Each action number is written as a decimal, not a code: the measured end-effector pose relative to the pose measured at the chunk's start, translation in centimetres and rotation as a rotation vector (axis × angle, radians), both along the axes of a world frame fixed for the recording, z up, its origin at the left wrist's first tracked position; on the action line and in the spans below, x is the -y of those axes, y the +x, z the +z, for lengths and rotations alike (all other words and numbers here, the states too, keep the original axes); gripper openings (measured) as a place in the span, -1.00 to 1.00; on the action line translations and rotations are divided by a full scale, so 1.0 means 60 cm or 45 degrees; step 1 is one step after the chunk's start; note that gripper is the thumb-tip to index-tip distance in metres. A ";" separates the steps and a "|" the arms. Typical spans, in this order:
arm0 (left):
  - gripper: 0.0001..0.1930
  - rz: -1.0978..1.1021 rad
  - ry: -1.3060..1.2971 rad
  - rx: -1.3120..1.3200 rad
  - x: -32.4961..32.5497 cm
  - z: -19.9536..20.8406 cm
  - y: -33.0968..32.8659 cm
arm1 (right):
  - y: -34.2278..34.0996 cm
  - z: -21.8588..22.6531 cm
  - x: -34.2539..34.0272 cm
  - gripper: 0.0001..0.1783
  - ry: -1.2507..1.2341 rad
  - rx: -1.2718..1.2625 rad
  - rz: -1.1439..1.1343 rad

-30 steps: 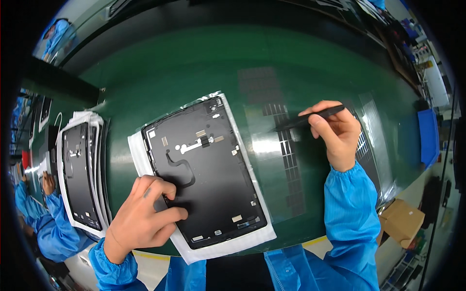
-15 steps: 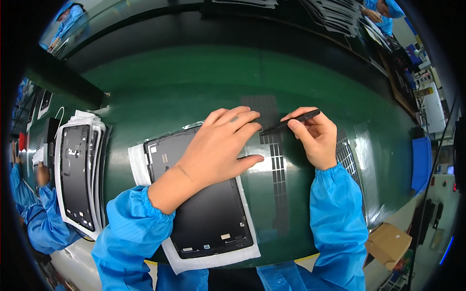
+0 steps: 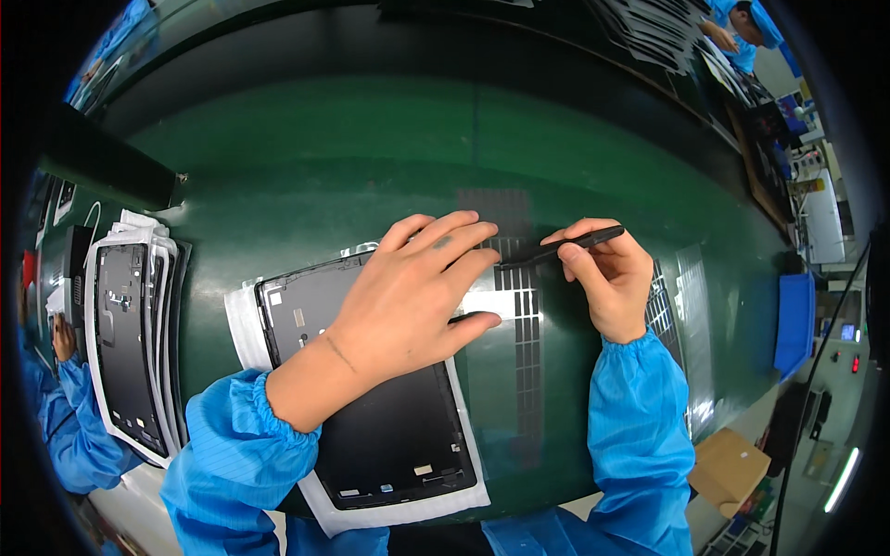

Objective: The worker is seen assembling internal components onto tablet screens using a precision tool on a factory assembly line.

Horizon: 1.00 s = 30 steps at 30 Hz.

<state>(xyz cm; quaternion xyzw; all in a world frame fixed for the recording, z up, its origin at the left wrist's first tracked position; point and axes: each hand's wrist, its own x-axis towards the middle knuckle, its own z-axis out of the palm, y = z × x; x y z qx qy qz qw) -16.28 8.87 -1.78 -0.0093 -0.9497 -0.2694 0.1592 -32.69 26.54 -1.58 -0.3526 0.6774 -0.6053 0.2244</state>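
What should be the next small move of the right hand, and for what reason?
Probably, the right hand should ease the tip of the thin black tool gently against one dark piece's edge on the gridded strip. It holds the tool with the tip at the strip's upper part, and the left hand has its fingertips close by. Whether the tip touches is unclear.

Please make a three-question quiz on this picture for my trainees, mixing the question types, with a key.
1. Multiple choice: What does the right hand hold? A: a white cloth; B: a slim black tool; C: nothing.
2. True or false: From this view, the left hand hides part of the black panel.
3. Fill the gap: The black panel lies on a sheet whose colour is ____.

Key: 1. B; 2. true; 3. white.
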 end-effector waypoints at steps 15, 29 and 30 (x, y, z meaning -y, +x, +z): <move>-0.55 -0.004 0.005 -0.009 0.000 0.000 0.002 | -0.001 -0.003 0.002 -0.85 -0.017 0.002 -0.012; -0.56 0.003 0.004 -0.010 0.000 -0.001 0.002 | 0.002 -0.001 0.002 -0.84 -0.038 0.009 0.017; -0.57 -0.001 0.003 -0.013 0.000 -0.002 0.002 | 0.002 -0.002 0.002 -0.84 -0.043 0.017 0.025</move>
